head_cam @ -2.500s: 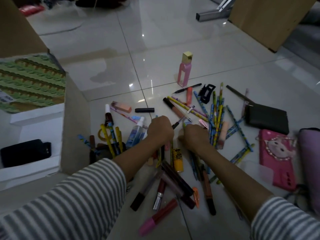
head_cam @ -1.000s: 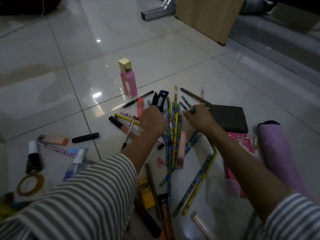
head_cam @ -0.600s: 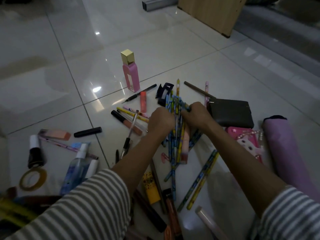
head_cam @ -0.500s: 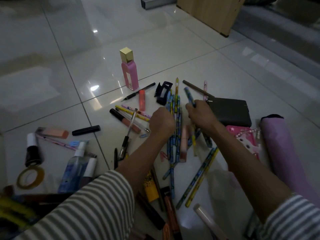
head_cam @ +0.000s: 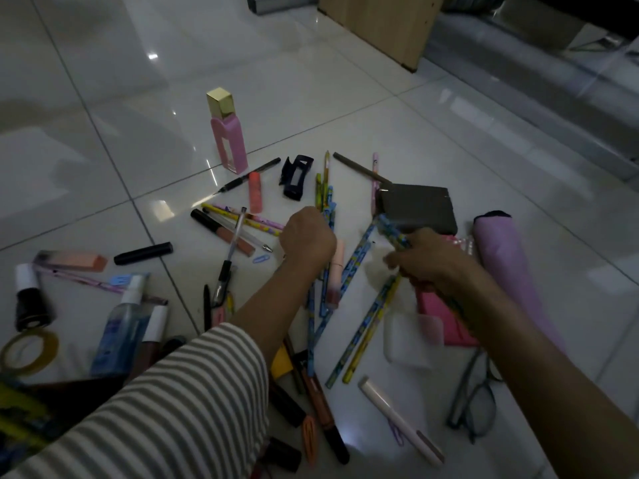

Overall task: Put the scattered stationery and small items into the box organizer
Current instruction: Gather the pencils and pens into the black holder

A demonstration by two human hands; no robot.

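Observation:
Stationery lies scattered over the white tile floor. My left hand (head_cam: 307,236) grips a bunch of blue and yellow patterned pencils (head_cam: 325,198) whose tips stick out beyond the fist. My right hand (head_cam: 423,259) holds a few more patterned pencils (head_cam: 392,231), lifted off the floor near the dark wallet (head_cam: 420,207). Two loose pencils (head_cam: 366,333) lie between my forearms. The box organizer is out of view.
A pink bottle with a gold cap (head_cam: 228,133) stands at the back. A black hair clip (head_cam: 295,176), pens, lip gloss, a spray bottle (head_cam: 121,323), a tape roll (head_cam: 29,352), glasses (head_cam: 475,399), a pink case (head_cam: 442,318) and a purple pouch (head_cam: 511,271) lie around. Wooden furniture (head_cam: 380,22) stands far back.
My right hand pulled back to the right with a few pencils, away from the left hand. My left hand stays closed on its bunch. The camera shifted slightly.

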